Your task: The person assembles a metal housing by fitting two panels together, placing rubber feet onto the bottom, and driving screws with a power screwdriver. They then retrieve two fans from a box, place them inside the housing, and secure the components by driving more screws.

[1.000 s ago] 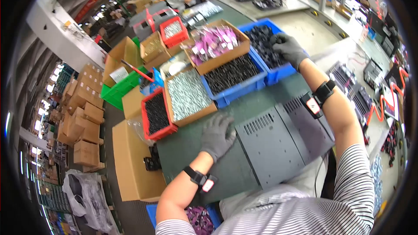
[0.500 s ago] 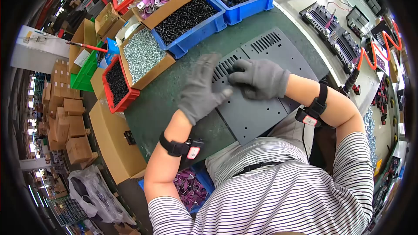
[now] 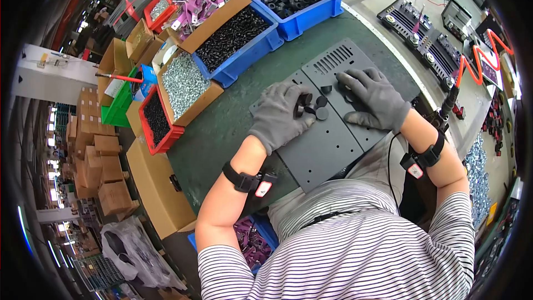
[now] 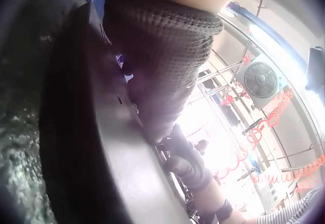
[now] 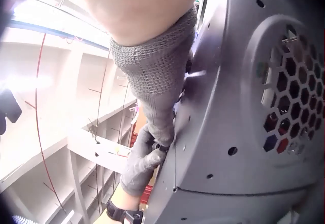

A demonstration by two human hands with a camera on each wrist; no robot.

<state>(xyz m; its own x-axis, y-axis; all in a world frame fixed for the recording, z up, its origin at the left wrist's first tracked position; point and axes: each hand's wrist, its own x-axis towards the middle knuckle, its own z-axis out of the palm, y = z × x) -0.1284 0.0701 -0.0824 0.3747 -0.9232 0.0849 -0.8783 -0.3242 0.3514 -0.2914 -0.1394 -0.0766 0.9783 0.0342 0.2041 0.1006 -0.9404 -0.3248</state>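
Note:
A dark grey metal casing (image 3: 316,153) with slots and small holes lies on the green tabletop in front of the person. Several small round black rubber feet (image 3: 321,112) are on its upper face between the two hands. My gloved left hand (image 3: 280,114) rests there, fingers and thumb bent around a few of them. To the right, my gloved right hand (image 3: 377,100) is spread low over the casing, its fingers fairly straight. A black piece (image 3: 348,98) shows between its fingers and thumb. In the right wrist view, the casing's side (image 5: 238,132) has a honeycomb grille.
A blue bin (image 3: 311,16) of the same black parts stands at the back. Beside it are a blue bin of black screws (image 3: 233,36), a carton of silver screws (image 3: 186,86) and a red bin (image 3: 161,128). Circuit assemblies (image 3: 422,39) lie on the right bench.
The right hand has come from the blue bin to the casing, then moved right, apart from the left. The left hand has moved onto the casing, and loose black feet now show there.

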